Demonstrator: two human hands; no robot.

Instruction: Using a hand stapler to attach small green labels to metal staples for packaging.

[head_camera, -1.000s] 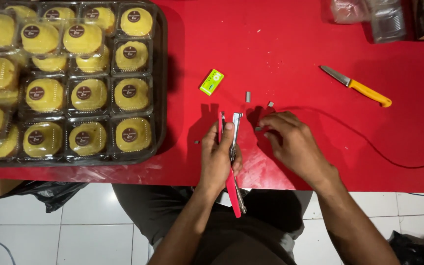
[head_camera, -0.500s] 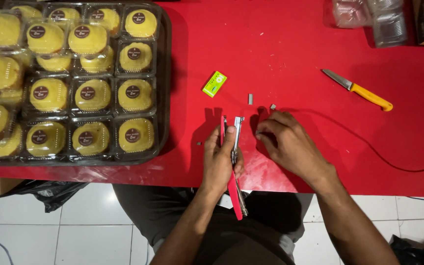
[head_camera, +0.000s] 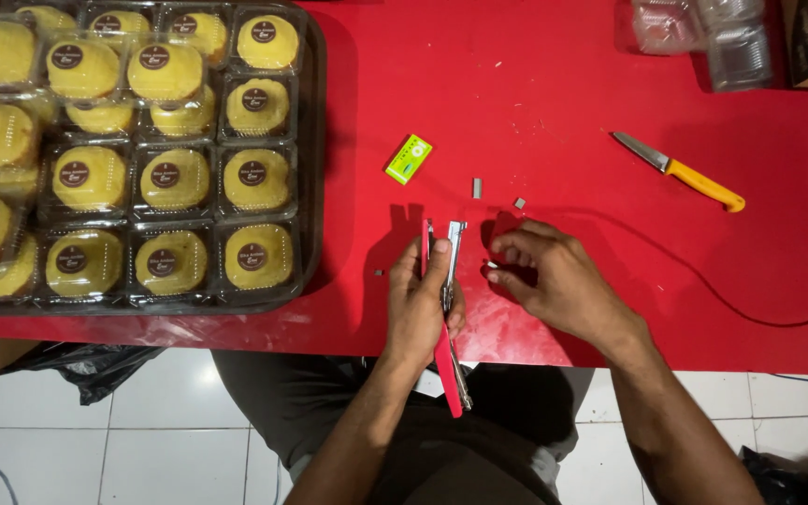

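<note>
My left hand (head_camera: 420,304) grips a red stapler (head_camera: 448,369) that is swung open, its metal staple channel (head_camera: 454,245) pointing away from me over the red table (head_camera: 535,84). My right hand (head_camera: 554,273) hovers just right of the channel, fingers curled and pinched near a small strip of staples; whether it holds one I cannot tell. Two short staple strips (head_camera: 477,188) lie just beyond the hands. A small green staple box (head_camera: 409,158) sits a little farther out.
A dark tray (head_camera: 309,168) of yellow cakes in clear plastic boxes fills the left side. A knife with an orange handle (head_camera: 680,171) lies at the right. A thin black cable (head_camera: 722,304) crosses the table's right part. Clear plastic containers (head_camera: 703,33) stand at the far right.
My right hand has drawn back slightly from the loose staple strips toward the stapler's channel. My left hand keeps the open stapler in place.
</note>
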